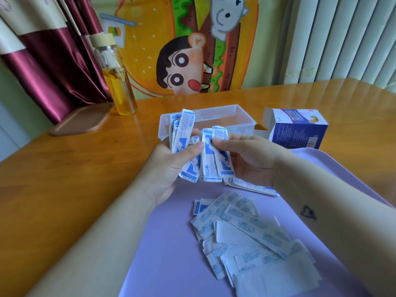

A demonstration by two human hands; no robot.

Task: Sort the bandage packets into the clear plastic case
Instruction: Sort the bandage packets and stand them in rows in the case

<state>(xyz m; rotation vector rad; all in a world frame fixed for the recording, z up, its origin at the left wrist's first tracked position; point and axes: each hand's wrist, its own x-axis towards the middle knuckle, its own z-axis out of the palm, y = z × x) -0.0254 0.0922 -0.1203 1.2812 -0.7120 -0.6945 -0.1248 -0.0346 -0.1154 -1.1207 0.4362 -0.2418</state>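
Papery bandage packets (186, 125), left hand (171, 166) gripping several, right hand (252, 159) pinching two, clear case (242, 127) behind

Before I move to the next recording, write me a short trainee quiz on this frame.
1. True or false: the left hand holds nothing.
2. The loose packets lie on: A wooden table, B purple mat, C brown lid?
3. The blue box sits on which side of the clear plastic case?
Key: 1 false, it grips bandage packets; 2 B; 3 the right.
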